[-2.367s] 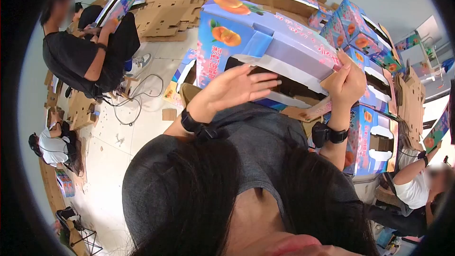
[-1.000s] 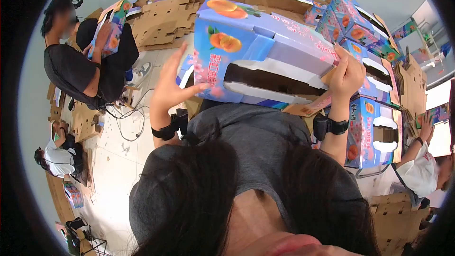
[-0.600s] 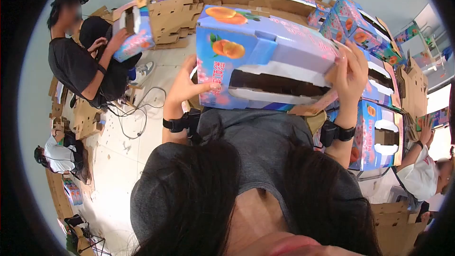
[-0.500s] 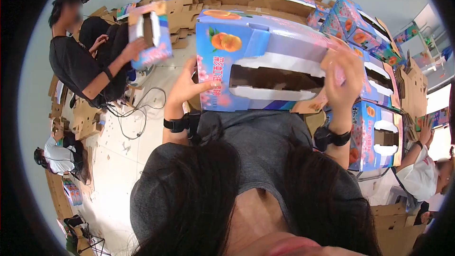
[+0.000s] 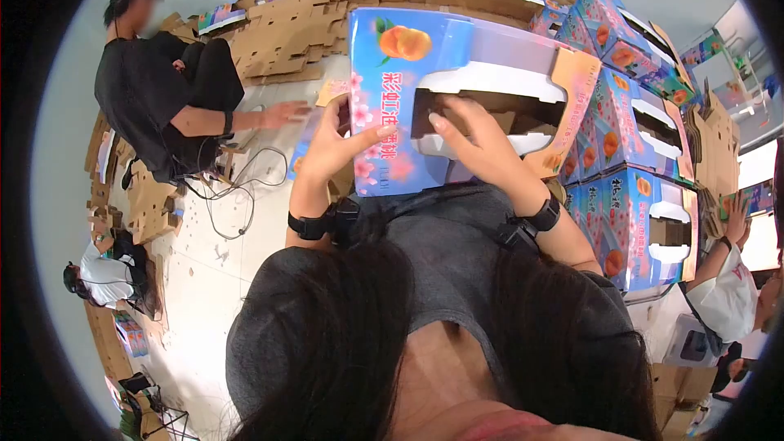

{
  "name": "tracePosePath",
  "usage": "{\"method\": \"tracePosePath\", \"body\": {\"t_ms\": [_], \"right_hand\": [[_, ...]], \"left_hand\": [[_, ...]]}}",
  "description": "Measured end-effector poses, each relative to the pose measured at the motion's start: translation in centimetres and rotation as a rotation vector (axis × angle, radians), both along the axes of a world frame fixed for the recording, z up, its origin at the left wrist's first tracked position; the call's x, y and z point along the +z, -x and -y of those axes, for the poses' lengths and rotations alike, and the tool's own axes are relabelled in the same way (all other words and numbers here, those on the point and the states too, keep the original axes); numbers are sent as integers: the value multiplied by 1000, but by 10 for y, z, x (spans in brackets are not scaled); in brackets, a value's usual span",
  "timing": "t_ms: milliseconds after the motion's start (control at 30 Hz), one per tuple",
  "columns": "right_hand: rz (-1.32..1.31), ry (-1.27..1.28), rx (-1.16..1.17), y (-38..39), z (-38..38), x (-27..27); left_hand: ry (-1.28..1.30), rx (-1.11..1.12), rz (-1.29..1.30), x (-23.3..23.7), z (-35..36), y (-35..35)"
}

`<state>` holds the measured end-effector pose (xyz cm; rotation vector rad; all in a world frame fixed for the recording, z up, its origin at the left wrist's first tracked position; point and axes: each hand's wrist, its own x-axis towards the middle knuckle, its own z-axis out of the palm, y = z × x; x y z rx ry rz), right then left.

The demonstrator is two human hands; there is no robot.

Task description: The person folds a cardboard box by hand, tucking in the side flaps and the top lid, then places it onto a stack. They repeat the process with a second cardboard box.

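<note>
A blue and pink printed cardboard box point(image 5: 380, 106) with peach pictures is held up in front of my chest, its cut-out opening facing me. My left hand point(image 5: 331, 143) grips the box's left side, thumb on the printed front and the other fingers behind the edge. My right hand point(image 5: 482, 143) is at the opening, fingers apart, with the fingertips at its left part over the white inner flap point(image 5: 506, 77). Nothing is held in it.
Finished-looking printed boxes point(image 5: 625, 229) are stacked at the right. Flat brown cardboard point(image 5: 286, 33) lies along the back wall. A co-worker in black point(image 5: 139, 98) sits at the left, one arm stretched towards my box. Cables point(image 5: 237, 196) lie on the floor.
My right hand has moved left from the box's right end to its opening. The box has tilted and its right end flap now shows. The co-worker's box has moved down and right, partly behind mine.
</note>
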<state>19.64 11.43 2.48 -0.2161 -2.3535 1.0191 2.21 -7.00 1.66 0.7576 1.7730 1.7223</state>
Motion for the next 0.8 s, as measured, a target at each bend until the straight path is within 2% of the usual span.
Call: {"method": "tracePosePath", "body": {"t_ms": [100, 133, 233, 267, 400, 433, 533, 600, 633, 700, 800], "right_hand": [[-153, 580, 56, 2, 7, 2], [-144, 625, -4, -2, 12, 7], [-295, 622, 22, -12, 22, 21], [-331, 529, 20, -13, 20, 27], [-392, 594, 3, -25, 24, 56], [-388, 423, -41, -27, 21, 58], [-368, -39, -157, -33, 12, 64], [-370, -293, -210, -34, 11, 66], [-372, -427, -233, -33, 11, 66], [-341, -505, -270, -32, 16, 59], [-330, -609, -348, -27, 26, 55]], "left_hand": [[30, -12, -50, 29, 0, -19], [47, -22, -75, 38, 1, -25], [-18, -3, -254, 49, 3, -38], [-61, -4, -255, 47, 2, -40], [-236, 14, -327, 27, -15, -50], [-280, 24, -361, 18, -20, -52], [-222, -222, -263, -1, -34, -57], [-334, -335, 19, -4, -39, -69], [-263, -362, -94, -5, -39, -67], [-119, -410, -320, -12, -37, -60], [-120, -407, -426, -42, -43, -51]]}}
